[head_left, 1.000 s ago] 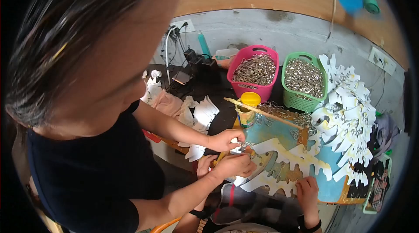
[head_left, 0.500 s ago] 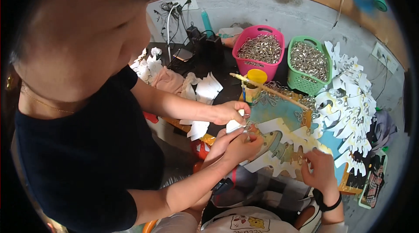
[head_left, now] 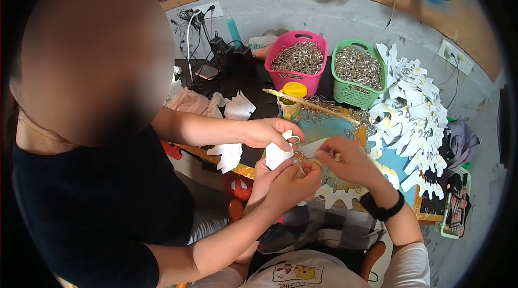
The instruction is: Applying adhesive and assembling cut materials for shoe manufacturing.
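Observation:
My left hand is partly hidden behind a co-worker's forearm; its thumb presses the lower edge of a folded white paper piece. Small metal loops stick out at the piece's right side. From the left, the co-worker's upper hand also touches this piece, while the other hand is closed just below it. My right hand, with a black band at the wrist, is closed above white strips on the table; what its fingertips pinch, if anything, is too small to make out.
A pink basket and a green basket, full of metal loops, stand at the back. A stick lies by a yellow-lidded jar. White notched strips are heaped at right. The co-worker leans in from the left.
My right hand has come left and up from the strips, closer to the paper piece. The whole view has swung, so the scene sits further left. The piece remains held.

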`<state>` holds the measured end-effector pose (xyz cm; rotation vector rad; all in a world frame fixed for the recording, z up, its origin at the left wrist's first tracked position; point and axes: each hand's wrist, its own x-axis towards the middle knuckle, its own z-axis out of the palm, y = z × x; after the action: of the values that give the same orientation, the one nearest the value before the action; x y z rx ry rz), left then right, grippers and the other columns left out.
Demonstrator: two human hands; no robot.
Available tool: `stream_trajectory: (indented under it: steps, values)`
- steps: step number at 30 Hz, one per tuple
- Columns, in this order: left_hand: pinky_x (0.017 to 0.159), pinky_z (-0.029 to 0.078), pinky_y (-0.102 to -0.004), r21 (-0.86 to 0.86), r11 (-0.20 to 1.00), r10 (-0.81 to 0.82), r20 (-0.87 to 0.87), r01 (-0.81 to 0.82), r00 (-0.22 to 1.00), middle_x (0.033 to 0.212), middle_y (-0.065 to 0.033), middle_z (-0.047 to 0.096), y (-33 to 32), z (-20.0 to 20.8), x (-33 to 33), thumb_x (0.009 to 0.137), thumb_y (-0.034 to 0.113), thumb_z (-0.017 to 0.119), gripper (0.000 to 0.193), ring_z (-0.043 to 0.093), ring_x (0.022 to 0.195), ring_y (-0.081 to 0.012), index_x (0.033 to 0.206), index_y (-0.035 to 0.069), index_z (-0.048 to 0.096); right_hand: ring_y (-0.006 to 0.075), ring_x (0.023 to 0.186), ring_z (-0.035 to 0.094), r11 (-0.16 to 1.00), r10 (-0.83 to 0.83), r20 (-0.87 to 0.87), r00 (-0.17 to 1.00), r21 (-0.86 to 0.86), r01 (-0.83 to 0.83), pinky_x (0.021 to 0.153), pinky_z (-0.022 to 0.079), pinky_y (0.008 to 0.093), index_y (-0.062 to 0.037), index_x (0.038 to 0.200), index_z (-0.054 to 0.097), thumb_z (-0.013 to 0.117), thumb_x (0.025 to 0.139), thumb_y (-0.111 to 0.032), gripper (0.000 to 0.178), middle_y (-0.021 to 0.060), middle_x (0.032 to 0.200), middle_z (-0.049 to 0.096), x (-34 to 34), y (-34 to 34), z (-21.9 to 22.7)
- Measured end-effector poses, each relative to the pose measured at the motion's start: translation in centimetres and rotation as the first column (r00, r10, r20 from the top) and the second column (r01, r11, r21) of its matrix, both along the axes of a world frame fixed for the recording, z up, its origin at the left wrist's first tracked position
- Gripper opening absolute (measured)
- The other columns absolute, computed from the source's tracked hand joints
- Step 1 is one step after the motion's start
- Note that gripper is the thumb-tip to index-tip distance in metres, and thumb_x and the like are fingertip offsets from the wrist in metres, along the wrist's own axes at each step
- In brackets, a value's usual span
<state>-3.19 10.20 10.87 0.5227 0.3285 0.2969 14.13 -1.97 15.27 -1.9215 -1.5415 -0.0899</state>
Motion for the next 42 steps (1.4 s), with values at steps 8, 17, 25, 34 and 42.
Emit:
stream_trajectory:
  steps: [8, 17, 25, 34, 42]
  values:
    - [0.062, 0.049, -0.0225, 0.263, 0.956, 0.133, -0.003, -0.127, 0.991, 0.091, -0.0034, 0.068, 0.2, -1.4, 0.1, 0.091, 0.006, 0.061, 0.012, 0.063, 0.073, -0.0077, 0.101, 0.001, 0.066, 0.0072, 0.064, 0.06, 0.942, 0.212, -0.818, 0.534, 0.026, -0.334, 0.059, 0.048, 0.0221, 0.0022, 0.085, 0.067, 0.065, 0.088, -0.009, 0.012, 0.0029, 0.069, 0.065, -2.1, 2.2, 0.4]
    - [0.061, 0.048, -0.0205, 0.573, 0.805, 0.223, -0.051, -0.155, 0.973, 0.089, -0.0017, 0.068, 0.3, -1.1, -1.2, 0.09, 0.004, 0.062, 0.012, 0.061, 0.073, -0.0049, 0.1, -0.001, 0.066, 0.0211, 0.069, 0.063, 0.931, 0.32, -0.114, 0.941, 0.22, -0.29, 0.061, 0.049, 0.0284, -0.0046, 0.091, 0.066, 0.076, 0.072, -0.007, 0.021, 0.0076, 0.082, 0.064, -3.6, 1.0, 3.2]
    - [0.079, 0.047, -0.0268, 0.066, 0.987, -0.154, 0.089, 0.148, 0.984, 0.108, -0.0013, 0.061, -0.9, 1.4, -1.9, 0.094, 0.015, 0.047, 0.027, 0.06, 0.093, -0.0091, 0.118, 0.011, 0.056, 0.0222, 0.071, 0.063, 0.938, 0.328, -0.152, 0.933, 0.168, -0.302, 0.063, 0.05, 0.0307, -0.0056, 0.091, 0.066, 0.073, 0.076, -0.004, 0.017, 0.0072, 0.08, 0.063, -3.9, 1.1, 3.2]
    - [0.083, 0.047, -0.0263, 0.322, 0.945, -0.02, -0.137, 0.064, 0.99, 0.112, -0.0007, 0.061, 1.1, -5.6, -0.9, 0.096, 0.019, 0.046, 0.03, 0.06, 0.096, -0.0101, 0.123, 0.011, 0.055, 0.0087, 0.069, 0.063, 0.998, -0.02, -0.779, 0.626, -0.055, -0.036, 0.062, 0.051, 0.0253, 0.0026, 0.089, 0.066, 0.069, 0.084, -0.006, 0.01, 0.007, 0.081, 0.069, -4.1, 1.4, 3.4]
    - [0.072, 0.052, -0.0238, 0.307, 0.948, 0.122, -0.119, -0.08, 0.985, 0.095, -0.0039, 0.069, 0.2, -1.2, -0.9, 0.084, -0.002, 0.067, 0.024, 0.063, 0.082, -0.0075, 0.108, -0.003, 0.066, 0.0073, 0.069, 0.063, 0.942, 0.243, -0.807, 0.538, 0.065, -0.328, 0.062, 0.051, 0.0221, 0.0046, 0.089, 0.067, 0.068, 0.084, -0.006, 0.011, 0.0045, 0.08, 0.069, -2.8, 1.4, 2.3]
